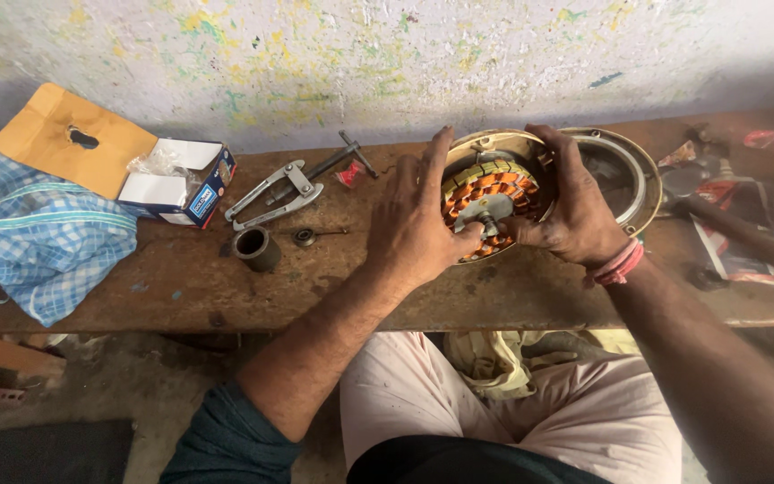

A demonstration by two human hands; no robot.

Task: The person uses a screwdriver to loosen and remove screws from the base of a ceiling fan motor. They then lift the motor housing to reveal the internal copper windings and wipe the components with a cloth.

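A round fan motor (493,193) with orange copper windings sits in a cream metal housing on the wooden bench (181,287). My left hand (414,220) lies over its left side, fingers spread, thumb near the centre shaft. My right hand (575,202) wraps over the right side, fingers curled on the windings and thumb at the shaft. A second round metal cover (633,175) lies partly under the motor at the right.
A steel gear puller (293,188) lies left of the motor, with a dark metal sleeve (257,248) and a small bearing (305,237) below it. Further left are an open cardboard box (181,184), a brown envelope (69,134) and a blue checked bag (33,237). A wooden handle (745,237) lies at right.
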